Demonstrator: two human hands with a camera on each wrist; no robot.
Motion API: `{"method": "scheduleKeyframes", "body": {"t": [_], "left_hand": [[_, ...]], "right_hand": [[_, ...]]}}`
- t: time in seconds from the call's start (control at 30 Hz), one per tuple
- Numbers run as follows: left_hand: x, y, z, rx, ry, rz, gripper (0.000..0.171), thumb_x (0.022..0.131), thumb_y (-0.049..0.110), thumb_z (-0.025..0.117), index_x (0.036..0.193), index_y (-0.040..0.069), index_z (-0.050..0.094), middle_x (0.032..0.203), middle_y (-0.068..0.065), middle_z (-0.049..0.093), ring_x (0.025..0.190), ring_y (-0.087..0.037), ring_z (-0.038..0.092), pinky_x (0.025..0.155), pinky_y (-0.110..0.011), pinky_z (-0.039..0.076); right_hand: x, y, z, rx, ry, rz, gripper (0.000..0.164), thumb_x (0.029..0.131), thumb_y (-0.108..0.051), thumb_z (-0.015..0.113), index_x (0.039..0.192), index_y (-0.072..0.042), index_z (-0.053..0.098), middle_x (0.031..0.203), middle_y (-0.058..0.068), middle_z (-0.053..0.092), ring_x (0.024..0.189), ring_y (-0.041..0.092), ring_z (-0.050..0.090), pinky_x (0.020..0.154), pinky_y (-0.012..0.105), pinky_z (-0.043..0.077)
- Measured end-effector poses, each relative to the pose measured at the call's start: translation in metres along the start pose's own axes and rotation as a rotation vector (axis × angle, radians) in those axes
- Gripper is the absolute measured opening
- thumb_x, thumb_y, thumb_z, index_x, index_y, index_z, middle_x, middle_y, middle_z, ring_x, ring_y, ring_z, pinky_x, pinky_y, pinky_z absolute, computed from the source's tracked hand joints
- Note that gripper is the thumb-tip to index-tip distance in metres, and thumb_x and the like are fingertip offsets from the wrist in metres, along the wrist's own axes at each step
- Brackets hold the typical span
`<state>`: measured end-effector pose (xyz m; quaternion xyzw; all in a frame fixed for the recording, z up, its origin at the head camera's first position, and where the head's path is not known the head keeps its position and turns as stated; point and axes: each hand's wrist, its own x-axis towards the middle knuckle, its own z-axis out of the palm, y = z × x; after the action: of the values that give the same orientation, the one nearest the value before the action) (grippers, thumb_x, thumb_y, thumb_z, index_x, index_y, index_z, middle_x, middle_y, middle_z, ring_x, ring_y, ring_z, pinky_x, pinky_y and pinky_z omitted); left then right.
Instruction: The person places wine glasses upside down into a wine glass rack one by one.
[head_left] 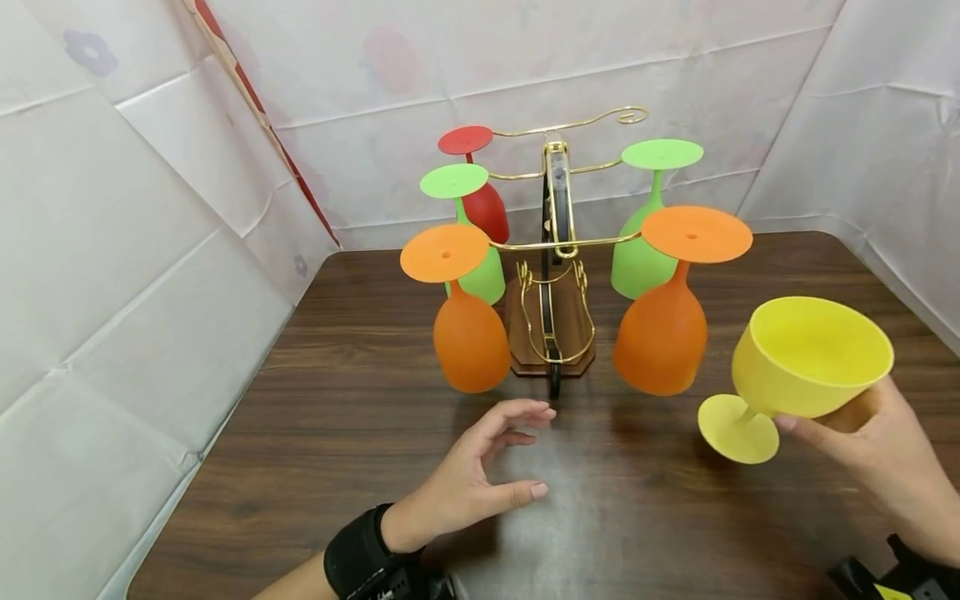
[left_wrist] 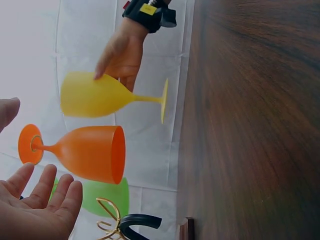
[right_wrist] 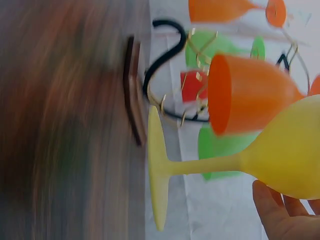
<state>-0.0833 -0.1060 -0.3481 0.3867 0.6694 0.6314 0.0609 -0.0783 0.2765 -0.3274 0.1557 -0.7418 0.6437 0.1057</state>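
Note:
At the right of the head view, my right hand [head_left: 877,433] grips a yellow goblet [head_left: 802,367] by its bowl, the mouth facing up and the foot below. The right wrist view shows its stem and foot over the table. My left hand [head_left: 480,475] is held over the table in front of the rack, fingers spread loosely and holding nothing. A gold wire rack [head_left: 558,200] on a wooden base [head_left: 525,358] carries goblets upside down by their feet: an orange goblet [head_left: 472,342] and another orange goblet [head_left: 663,333] in front, green ones behind, a red goblet [head_left: 487,212] at the back left.
The dark wood table [head_left: 337,433] spreads around the rack. White sheeting [head_left: 375,67] hangs along the back and both sides. A black curved support [left_wrist: 140,220] rises at the rack's front. Both wrists wear black straps [head_left: 367,550] with devices.

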Motion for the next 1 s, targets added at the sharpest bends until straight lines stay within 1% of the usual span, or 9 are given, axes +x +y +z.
{"method": "scheduleKeyframes", "body": {"t": [0.07, 0.1, 0.27, 0.37, 0.43, 0.57, 0.73, 0.9, 1.0], "left_hand": [[0.0, 0.0, 0.0, 0.0, -0.001, -0.002, 0.062, 0.083, -0.004, 0.068, 0.137, 0.002, 0.038, 0.134, -0.012, 0.048, 0.123, -0.025, 0.046, 0.1, -0.039, 0.043], [0.0, 0.0, 0.0, 0.001, -0.001, -0.002, 0.062, 0.083, -0.004, 0.068, 0.137, 0.003, 0.038, 0.133, -0.012, 0.048, 0.123, -0.025, 0.046, 0.1, -0.039, 0.043], [0.0, -0.001, 0.0, -0.01, 0.003, -0.002, 0.062, 0.083, -0.004, 0.067, 0.137, 0.003, 0.038, 0.134, -0.012, 0.048, 0.123, -0.029, 0.045, 0.101, -0.038, 0.042], [0.0, -0.001, -0.001, -0.014, 0.004, -0.001, 0.062, 0.083, -0.005, 0.067, 0.137, 0.003, 0.038, 0.134, -0.012, 0.048, 0.123, -0.03, 0.045, 0.101, -0.038, 0.042], [0.001, -0.001, -0.001, -0.008, 0.004, -0.001, 0.062, 0.083, -0.005, 0.067, 0.137, 0.004, 0.039, 0.134, -0.012, 0.048, 0.123, -0.03, 0.045, 0.101, -0.038, 0.042], [0.003, 0.0, -0.001, 0.004, 0.002, 0.004, 0.063, 0.082, -0.006, 0.068, 0.137, 0.005, 0.039, 0.134, -0.012, 0.048, 0.123, -0.026, 0.046, 0.1, -0.038, 0.043], [0.004, 0.001, 0.0, 0.009, -0.003, -0.014, 0.062, 0.082, -0.005, 0.068, 0.136, 0.005, 0.039, 0.133, -0.011, 0.049, 0.123, -0.022, 0.046, 0.101, -0.038, 0.043], [0.004, 0.002, 0.001, 0.0, 0.0, -0.018, 0.063, 0.082, -0.004, 0.069, 0.137, 0.002, 0.038, 0.133, -0.012, 0.048, 0.123, -0.031, 0.045, 0.101, -0.038, 0.042], [0.003, 0.003, 0.002, -0.017, 0.002, -0.033, 0.069, 0.082, 0.001, 0.071, 0.14, 0.007, 0.035, 0.136, -0.011, 0.046, 0.124, -0.031, 0.043, 0.101, -0.037, 0.042]], "right_hand": [[-0.004, -0.003, 0.007, -0.019, -0.034, -0.001, 0.076, 0.073, 0.028, 0.06, 0.139, 0.002, 0.034, 0.12, 0.007, 0.053, 0.099, 0.008, 0.059, 0.074, 0.015, 0.051], [-0.006, -0.003, 0.01, 0.02, -0.052, -0.009, 0.076, 0.072, 0.03, 0.059, 0.139, 0.004, 0.034, 0.12, 0.008, 0.054, 0.098, 0.008, 0.06, 0.074, 0.016, 0.052], [-0.015, -0.004, 0.025, 0.094, -0.133, -0.022, 0.077, 0.068, 0.031, 0.059, 0.137, 0.005, 0.035, 0.12, 0.008, 0.056, 0.096, 0.011, 0.062, 0.072, 0.021, 0.054], [-0.016, -0.004, 0.034, 0.129, -0.182, -0.066, 0.08, 0.064, 0.032, 0.061, 0.136, 0.006, 0.035, 0.12, 0.008, 0.056, 0.097, 0.012, 0.062, 0.071, 0.023, 0.055], [-0.015, -0.005, 0.043, 0.147, -0.211, -0.108, 0.082, 0.062, 0.032, 0.062, 0.135, 0.009, 0.034, 0.12, 0.01, 0.056, 0.098, 0.013, 0.061, 0.073, 0.023, 0.054], [-0.009, -0.008, 0.063, 0.166, -0.263, -0.175, 0.082, 0.059, 0.03, 0.065, 0.133, 0.014, 0.033, 0.121, 0.014, 0.054, 0.104, 0.016, 0.057, 0.084, 0.021, 0.05], [-0.003, -0.015, 0.084, 0.118, -0.321, -0.136, 0.084, 0.062, 0.024, 0.071, 0.136, 0.007, 0.034, 0.124, 0.01, 0.052, 0.107, 0.015, 0.054, 0.089, 0.021, 0.046], [-0.001, -0.018, 0.096, 0.099, -0.359, -0.092, 0.087, 0.065, 0.02, 0.072, 0.14, 0.002, 0.031, 0.126, 0.009, 0.051, 0.108, 0.015, 0.054, 0.088, 0.024, 0.049], [-0.003, -0.018, 0.107, 0.072, -0.372, -0.074, 0.091, 0.067, 0.017, 0.074, 0.143, -0.002, 0.029, 0.13, 0.011, 0.048, 0.112, 0.016, 0.052, 0.09, 0.024, 0.046]]}}
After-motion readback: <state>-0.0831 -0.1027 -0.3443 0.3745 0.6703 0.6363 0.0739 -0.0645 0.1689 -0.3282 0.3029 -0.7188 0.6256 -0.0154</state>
